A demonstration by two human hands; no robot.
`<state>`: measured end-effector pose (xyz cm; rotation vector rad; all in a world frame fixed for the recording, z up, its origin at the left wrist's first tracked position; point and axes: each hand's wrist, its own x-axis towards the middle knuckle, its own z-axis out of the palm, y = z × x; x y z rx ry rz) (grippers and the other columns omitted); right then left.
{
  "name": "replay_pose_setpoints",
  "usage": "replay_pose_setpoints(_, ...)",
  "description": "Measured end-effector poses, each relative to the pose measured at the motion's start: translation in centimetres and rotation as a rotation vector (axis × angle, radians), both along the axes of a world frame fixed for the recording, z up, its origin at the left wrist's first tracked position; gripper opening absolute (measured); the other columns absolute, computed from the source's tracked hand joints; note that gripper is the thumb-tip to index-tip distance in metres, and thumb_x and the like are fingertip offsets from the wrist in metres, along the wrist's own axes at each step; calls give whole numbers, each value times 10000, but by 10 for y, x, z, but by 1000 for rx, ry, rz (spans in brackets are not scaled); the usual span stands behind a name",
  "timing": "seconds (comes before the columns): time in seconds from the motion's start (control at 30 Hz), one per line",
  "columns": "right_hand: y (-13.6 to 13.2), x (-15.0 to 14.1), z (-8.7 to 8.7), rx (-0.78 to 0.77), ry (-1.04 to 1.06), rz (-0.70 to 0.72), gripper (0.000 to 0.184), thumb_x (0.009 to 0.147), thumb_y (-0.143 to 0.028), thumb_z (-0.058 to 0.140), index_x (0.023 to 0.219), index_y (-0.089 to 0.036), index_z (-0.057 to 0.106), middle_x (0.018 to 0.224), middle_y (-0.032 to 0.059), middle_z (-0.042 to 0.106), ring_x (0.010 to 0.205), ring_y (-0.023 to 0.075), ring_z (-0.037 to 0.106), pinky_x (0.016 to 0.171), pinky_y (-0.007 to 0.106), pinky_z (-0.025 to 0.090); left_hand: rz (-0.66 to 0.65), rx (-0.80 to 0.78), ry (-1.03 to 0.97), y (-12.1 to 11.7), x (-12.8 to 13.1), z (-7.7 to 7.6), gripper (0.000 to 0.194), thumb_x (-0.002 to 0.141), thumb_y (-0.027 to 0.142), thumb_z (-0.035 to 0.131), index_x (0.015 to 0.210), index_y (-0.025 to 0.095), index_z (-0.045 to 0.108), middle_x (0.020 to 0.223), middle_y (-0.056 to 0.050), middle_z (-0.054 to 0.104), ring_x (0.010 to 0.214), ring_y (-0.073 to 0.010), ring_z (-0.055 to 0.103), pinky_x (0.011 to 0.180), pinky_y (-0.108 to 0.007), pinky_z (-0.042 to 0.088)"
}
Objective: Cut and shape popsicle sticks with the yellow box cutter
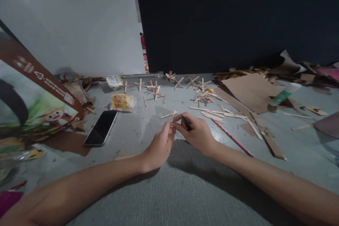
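Note:
My left hand (159, 146) is closed in a pinch, its fingertips on a short wooden craft stick (174, 115) that points up and away from me. My right hand (199, 135) meets it there, thumb and forefinger pressed together at the same spot. Tucked in the right hand is a small dark tool (187, 123) with a yellow mark; its exact kind is hidden by the fingers. Just beyond the hands another craft stick (167, 116) lies on the grey table. Farther back are crossed sticks (155, 91) and a small pile of sticks (204, 97).
A phone (102, 129), a yellow packet (122, 102) and a large printed bag (53, 102) are at left. To the right lie a red pencil (231, 137), loose sticks (225, 114), cardboard (251, 91) and a glue stick (284, 94). A dark panel (233, 21) stands behind.

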<state>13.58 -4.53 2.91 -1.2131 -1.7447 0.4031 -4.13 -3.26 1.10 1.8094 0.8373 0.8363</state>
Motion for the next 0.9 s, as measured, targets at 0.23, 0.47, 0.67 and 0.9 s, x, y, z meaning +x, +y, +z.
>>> replay_pose_setpoints(0.23, 1, 3, -2, 28, -103, 48, 172, 1059, -353, 554, 1073, -237, 681, 776, 16, 704, 620, 169, 611, 623, 274, 446, 19, 26, 71, 1, -2, -1, 120, 1044, 304, 416, 935, 257, 425, 626, 77, 436, 551, -143, 429, 567, -282, 322)
replay_pose_setpoints(0.47, 2, 7, -1, -4, -267, 65, 202, 1104, -323, 471, 1172, -219, 630, 934, 75, 782, 744, 223, 728, 671, 299, 465, 40, 45, 119, 2, 0, 3, 200, 1074, 370, 377, 918, 254, 425, 607, 78, 444, 541, -141, 432, 566, -278, 336)
replay_pose_setpoints(0.67, 3, 6, 2, -56, -326, 35, 179, 1111, -313, 458, 1165, -219, 601, 963, 94, 796, 769, 238, 750, 654, 295, 431, 48, 14, 103, 3, -1, 0, 220, 1069, 394, 398, 907, 251, 439, 598, 82, 441, 523, -134, 437, 545, -269, 326)
replay_pose_setpoints(0.9, 0, 0, 1, -93, -230, 39, 164, 1091, -319, 454, 1123, -224, 583, 882, 80, 777, 715, 239, 723, 635, 298, 425, 39, 22, 70, 2, 1, 0, 252, 1083, 423, 398, 903, 251, 436, 606, 73, 457, 518, -130, 422, 540, -275, 316)
